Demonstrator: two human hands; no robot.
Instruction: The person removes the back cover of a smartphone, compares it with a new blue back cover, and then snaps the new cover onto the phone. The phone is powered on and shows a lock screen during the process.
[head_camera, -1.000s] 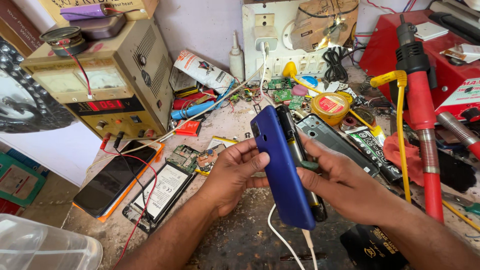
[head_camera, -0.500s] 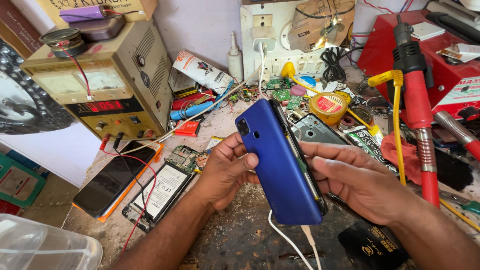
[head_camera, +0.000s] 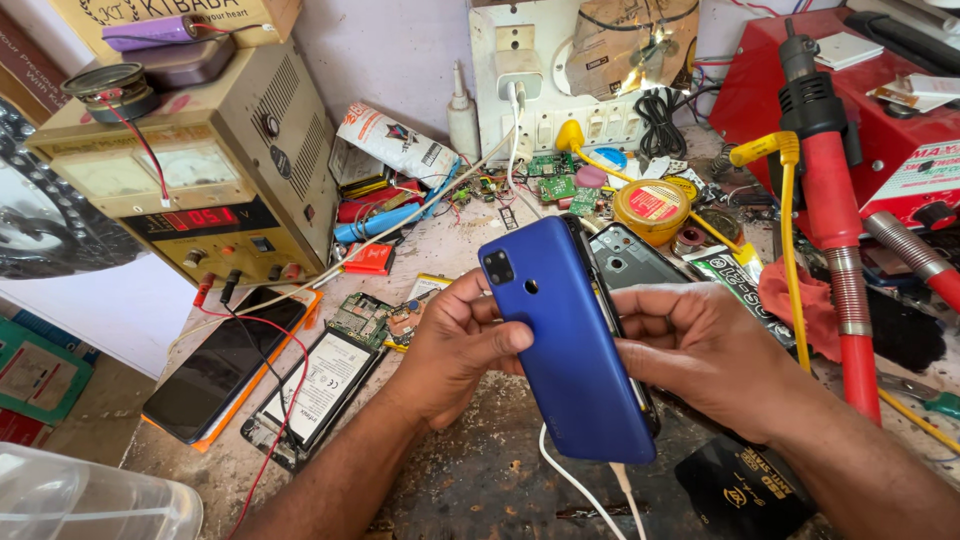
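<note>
A blue smartphone (head_camera: 570, 340) is held above the workbench with its back cover facing me, camera cluster at the top left. My left hand (head_camera: 455, 340) grips its left edge, thumb pressed on the blue back. My right hand (head_camera: 700, 350) clasps the right edge, fingers wrapped over the seam where the black phone body shows beside the cover. A white cable (head_camera: 570, 480) hangs from the phone's lower end.
A beige power supply (head_camera: 200, 180) stands at the left. Phones and an opened handset (head_camera: 320, 385) lie in front of it. A red hot-air tool (head_camera: 830, 210), yellow tin (head_camera: 652, 208), circuit boards (head_camera: 555, 185), a socket board (head_camera: 540, 90) and a black pouch (head_camera: 745, 490) crowd the bench.
The phone has turned from edge-on to its blue back facing me. Both hands have closed in on its sides, the right one now pressing along the right seam.
</note>
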